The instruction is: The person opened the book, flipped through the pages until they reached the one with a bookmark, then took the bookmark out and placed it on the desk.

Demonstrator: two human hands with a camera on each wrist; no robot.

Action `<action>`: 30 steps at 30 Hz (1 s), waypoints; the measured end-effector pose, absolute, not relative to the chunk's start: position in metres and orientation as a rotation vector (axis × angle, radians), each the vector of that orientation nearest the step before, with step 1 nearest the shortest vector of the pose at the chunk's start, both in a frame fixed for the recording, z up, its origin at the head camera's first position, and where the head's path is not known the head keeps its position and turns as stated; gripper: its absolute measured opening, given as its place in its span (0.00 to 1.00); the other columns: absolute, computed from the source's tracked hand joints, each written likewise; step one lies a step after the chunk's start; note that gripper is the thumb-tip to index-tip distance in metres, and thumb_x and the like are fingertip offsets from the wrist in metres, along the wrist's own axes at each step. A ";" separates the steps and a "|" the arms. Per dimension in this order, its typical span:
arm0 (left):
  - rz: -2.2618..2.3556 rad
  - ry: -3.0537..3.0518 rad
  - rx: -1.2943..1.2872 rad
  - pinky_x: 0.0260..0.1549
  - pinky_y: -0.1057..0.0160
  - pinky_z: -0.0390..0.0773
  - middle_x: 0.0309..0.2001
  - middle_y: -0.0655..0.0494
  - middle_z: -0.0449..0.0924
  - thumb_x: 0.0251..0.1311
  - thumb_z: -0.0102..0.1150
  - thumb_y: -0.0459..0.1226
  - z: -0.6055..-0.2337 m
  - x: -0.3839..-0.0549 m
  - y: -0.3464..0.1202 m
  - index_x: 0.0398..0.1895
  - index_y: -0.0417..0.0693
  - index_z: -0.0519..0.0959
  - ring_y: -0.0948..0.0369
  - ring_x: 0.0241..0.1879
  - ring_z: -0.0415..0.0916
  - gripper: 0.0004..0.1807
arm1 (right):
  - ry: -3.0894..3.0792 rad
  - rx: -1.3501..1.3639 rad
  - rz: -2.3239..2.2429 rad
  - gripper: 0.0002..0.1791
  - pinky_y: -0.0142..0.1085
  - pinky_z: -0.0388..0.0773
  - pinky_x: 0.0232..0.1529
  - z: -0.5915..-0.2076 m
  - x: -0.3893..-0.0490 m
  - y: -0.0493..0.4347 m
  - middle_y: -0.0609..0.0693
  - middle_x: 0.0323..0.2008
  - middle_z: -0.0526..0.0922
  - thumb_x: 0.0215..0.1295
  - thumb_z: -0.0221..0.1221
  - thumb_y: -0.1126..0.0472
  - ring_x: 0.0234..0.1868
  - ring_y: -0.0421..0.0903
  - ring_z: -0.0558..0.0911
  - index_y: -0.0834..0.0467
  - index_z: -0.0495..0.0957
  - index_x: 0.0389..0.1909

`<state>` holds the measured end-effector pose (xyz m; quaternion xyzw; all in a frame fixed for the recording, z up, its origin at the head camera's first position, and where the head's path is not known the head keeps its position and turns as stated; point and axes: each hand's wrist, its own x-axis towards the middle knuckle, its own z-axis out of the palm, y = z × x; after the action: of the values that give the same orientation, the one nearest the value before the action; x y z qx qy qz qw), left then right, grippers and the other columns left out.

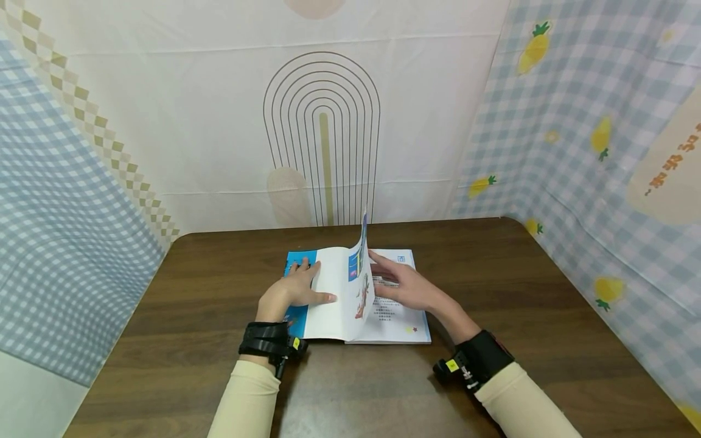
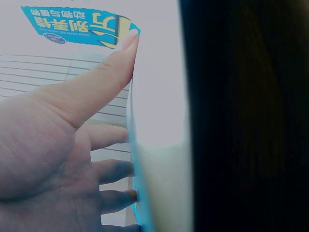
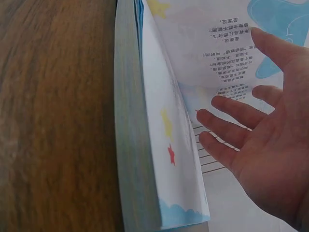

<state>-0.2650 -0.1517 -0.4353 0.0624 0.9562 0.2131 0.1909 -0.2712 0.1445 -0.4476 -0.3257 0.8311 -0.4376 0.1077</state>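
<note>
A book (image 1: pixel 397 320) lies spread on the table, a blue strip along its left side. One page (image 1: pixel 358 298) stands nearly upright near the middle, with printed pictures on it. My left hand (image 1: pixel 296 288) rests on the left part, fingers over the blue strip and thumb on the white page (image 1: pixel 327 323). In the left wrist view, the thumb and fingers of that hand (image 2: pixel 72 116) look fairly straight. Behind the raised page, on its right, is my right hand (image 1: pixel 408 285), fingers extended towards it. The right wrist view shows this hand (image 3: pixel 260 140) spread beside printed text; contact with the page is unclear.
The brown wooden table (image 1: pixel 191 365) extends around the book. A white cloth (image 1: pixel 219 121) hangs behind it, with blue checked cloth (image 1: pixel 580 164) on both sides. Each wrist wears a black strap (image 1: pixel 484 359) with a small camera.
</note>
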 end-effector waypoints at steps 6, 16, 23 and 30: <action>0.604 2.687 0.176 0.74 0.26 0.49 0.85 0.36 0.39 0.65 0.67 0.64 -0.436 -0.265 -0.152 0.86 0.47 0.51 0.36 0.83 0.33 0.58 | 2.468 -0.955 -1.226 0.44 0.57 0.66 0.75 -0.449 -0.270 0.143 0.56 0.79 0.66 0.78 0.62 0.48 0.78 0.56 0.68 0.52 0.52 0.86; 0.610 2.690 0.165 0.73 0.25 0.50 0.85 0.36 0.40 0.64 0.67 0.64 -0.437 -0.265 -0.151 0.86 0.46 0.52 0.36 0.83 0.33 0.58 | 2.472 -0.961 -1.136 0.44 0.57 0.66 0.75 -0.455 -0.268 0.134 0.51 0.75 0.74 0.76 0.62 0.42 0.78 0.50 0.68 0.44 0.54 0.86; 0.580 2.687 0.201 0.73 0.25 0.50 0.85 0.36 0.39 0.66 0.67 0.62 -0.436 -0.265 -0.151 0.86 0.47 0.52 0.35 0.83 0.34 0.55 | 2.460 -0.981 -1.080 0.45 0.57 0.62 0.77 -0.457 -0.265 0.131 0.50 0.77 0.70 0.75 0.62 0.39 0.81 0.49 0.61 0.43 0.54 0.86; 0.598 2.692 0.281 0.75 0.28 0.50 0.84 0.33 0.38 0.75 0.63 0.46 -0.434 -0.263 -0.152 0.86 0.44 0.51 0.33 0.82 0.34 0.45 | 2.466 -1.011 -1.058 0.44 0.56 0.62 0.77 -0.459 -0.264 0.129 0.48 0.79 0.67 0.75 0.62 0.38 0.81 0.49 0.60 0.45 0.56 0.85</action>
<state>-0.2628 -0.1522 -0.4340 0.0998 0.9547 0.2120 0.1837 -0.2642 0.1292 -0.4590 -0.3494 0.8519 -0.3654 0.1366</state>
